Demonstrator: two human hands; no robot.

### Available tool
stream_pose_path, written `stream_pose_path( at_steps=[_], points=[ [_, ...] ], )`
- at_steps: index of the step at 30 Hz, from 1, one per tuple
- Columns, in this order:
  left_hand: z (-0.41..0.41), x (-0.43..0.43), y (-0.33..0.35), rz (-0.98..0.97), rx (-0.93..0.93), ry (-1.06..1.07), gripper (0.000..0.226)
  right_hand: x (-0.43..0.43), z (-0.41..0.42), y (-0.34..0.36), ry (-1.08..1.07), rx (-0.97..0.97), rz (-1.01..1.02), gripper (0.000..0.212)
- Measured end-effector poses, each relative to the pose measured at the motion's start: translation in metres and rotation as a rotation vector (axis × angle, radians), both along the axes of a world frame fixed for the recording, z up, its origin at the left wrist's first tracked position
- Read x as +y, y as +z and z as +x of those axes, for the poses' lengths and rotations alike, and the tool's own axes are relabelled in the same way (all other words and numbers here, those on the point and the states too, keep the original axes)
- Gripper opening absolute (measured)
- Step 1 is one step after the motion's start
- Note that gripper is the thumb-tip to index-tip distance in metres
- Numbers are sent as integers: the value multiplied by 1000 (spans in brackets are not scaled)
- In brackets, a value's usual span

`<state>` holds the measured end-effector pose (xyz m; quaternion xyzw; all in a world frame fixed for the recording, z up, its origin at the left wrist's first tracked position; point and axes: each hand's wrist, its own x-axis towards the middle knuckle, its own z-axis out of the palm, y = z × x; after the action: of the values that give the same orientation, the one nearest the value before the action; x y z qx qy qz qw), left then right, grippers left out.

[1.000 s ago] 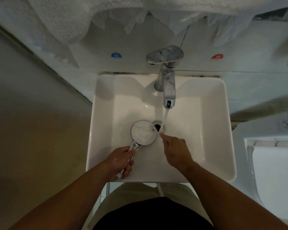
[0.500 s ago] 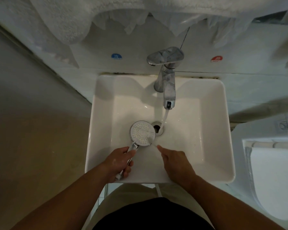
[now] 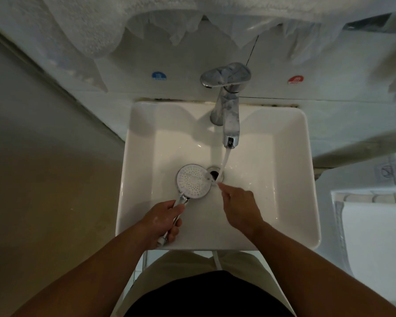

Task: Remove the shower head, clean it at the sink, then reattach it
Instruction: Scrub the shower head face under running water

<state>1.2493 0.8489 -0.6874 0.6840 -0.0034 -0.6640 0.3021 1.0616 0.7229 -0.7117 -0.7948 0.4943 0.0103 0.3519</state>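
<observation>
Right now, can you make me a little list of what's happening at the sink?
sink: white, square
faucet: on
stream: falls at the drain
shower head: nozzle face up, over the basin, just left of the stream
left hand: grips the shower head's handle
right hand: holds nothing, fingertip in the water by the shower head's edge

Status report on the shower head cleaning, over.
Left hand grips shower head by the handle, face up over sink. Right hand fingertip in faucet stream at the head's edge. Nothing blocking.
</observation>
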Motion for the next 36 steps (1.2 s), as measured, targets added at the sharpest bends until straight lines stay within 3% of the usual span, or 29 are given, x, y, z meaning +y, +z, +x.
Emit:
stream_pose_path(
  at_steps=[7,13,18,23,27,32,36],
  points=[
    [-1,1,-1,-5,-28,-11,24,35,-15,16,60,-17,85,38],
    [-1,0,0,3,-21,17,21,-5,9,7,-33,4,38,36],
    [-3,-1,2,6,-47,8,21,31,-10,21,51,9,123,37],
    [-1,0,2,16,-15,16,23,-3,2,31,-62,-28,180,42],
    [0,0,1,24,-1,28,23,2,5,30,61,-12,173,45],
    [0,0,-1,28,0,40,23,12,2,23,-71,-62,124,40],
    [-1,-1,-1,30,10,44,23,12,16,17,-35,-75,69,40]
  ],
)
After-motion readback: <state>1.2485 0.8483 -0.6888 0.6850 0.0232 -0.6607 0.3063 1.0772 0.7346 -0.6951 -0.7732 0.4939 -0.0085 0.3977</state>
